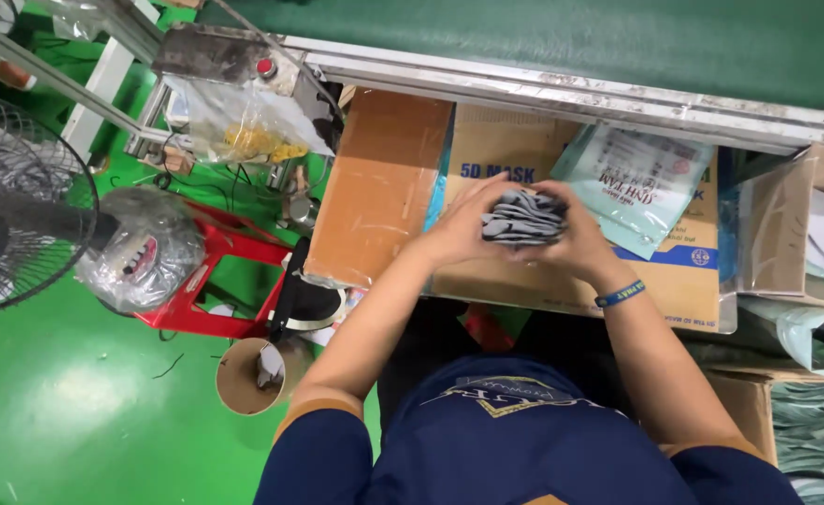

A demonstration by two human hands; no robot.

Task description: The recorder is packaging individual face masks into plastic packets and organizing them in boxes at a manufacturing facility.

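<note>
At the far left, you have a black wire-guard fan (5, 220) standing over the green floor (75, 411). Just right of it, a crumpled clear plastic bag (141, 248) sits on a red stool (211, 281). Above that, a second clear bag holding yellow pieces (244, 126) hangs off a metal machine frame with a red button (264, 67). Below the stool, an open cardboard tube (244, 376) stands on the floor.

In the middle, a flat brown cardboard box (379, 187) lies beside a larger printed carton (524, 150), both serving as your work surface under a metal rail that edges a green belt (571, 37).

Over the printed carton, your left hand (459, 224) and your right hand (585, 238) come together at about chest height. Both hands are closed around a stack of grey face masks (522, 217), the left hand cupping its left end with fingers curled over the top, the right hand wrapping its right end. The stack is pressed between your palms, held just above the carton. A blue wristband (620, 294) circles your right wrist.

To the right of your hands, a pale teal mask packet (641, 178) lies tilted on the carton. Further right, an open cardboard box (795, 224) holds white material, with more teal packets (819, 440) stacked in the lower right corner.
</note>
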